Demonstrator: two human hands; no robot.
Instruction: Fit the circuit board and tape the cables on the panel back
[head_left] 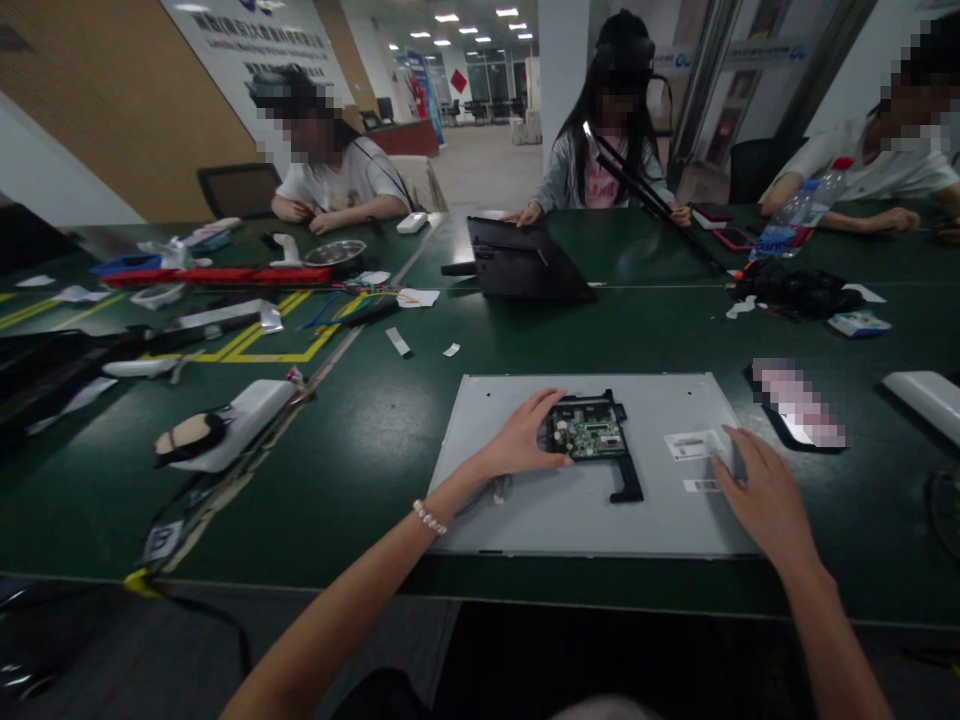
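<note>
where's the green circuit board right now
In the head view, the green circuit board sits in a black frame on the grey panel, at the left hand's fingertips.

table (375,420): dark green, yellow lines | flat panel (525,500): light grey | little board (587,436): green in a black frame | stickers (690,446): white | bracelet (429,517): white beads | tray (217,275): red | bottle (806,213): clear, red cap, blue label
</note>
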